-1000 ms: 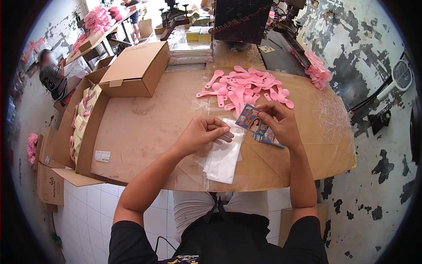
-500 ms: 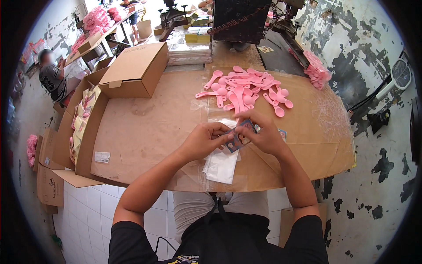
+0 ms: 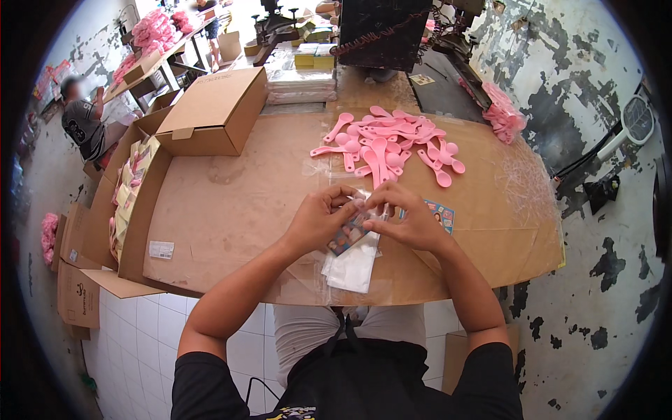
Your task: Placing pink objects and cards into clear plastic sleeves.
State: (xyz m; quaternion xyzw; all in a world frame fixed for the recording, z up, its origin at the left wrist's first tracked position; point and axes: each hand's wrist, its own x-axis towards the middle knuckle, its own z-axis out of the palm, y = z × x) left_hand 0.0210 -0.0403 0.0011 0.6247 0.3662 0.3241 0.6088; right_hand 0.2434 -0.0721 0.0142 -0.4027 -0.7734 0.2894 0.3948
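My left hand (image 3: 320, 218) is closed on a small clear plastic bag with a colourful printed card (image 3: 347, 239) that appears to be inside it. The fingers of my right hand (image 3: 411, 222) pinch at the bag's upper edge, close to the left fingertips. Below both hands lie white translucent plastic bags (image 3: 351, 271) on the cardboard-covered table. Just beyond my right hand is another blue printed card (image 3: 441, 214), partly covered by the hand. A heap of pink plastic spoons (image 3: 392, 133) lies farther back, some handles reaching toward my fingers.
To the left stands an open carton (image 3: 143, 231) of yellowish and pink packets, with a closed brown box (image 3: 210, 112) behind it. A dark machine (image 3: 383, 31) stands at the back. A pink bundle (image 3: 504, 115) rests at the far right. A person (image 3: 87, 126) sits at far left.
The card has shifted left and down, tilting the other way, and now appears within the clear bag. My right fingers have moved to the bag's edge; the card beyond them shows more.
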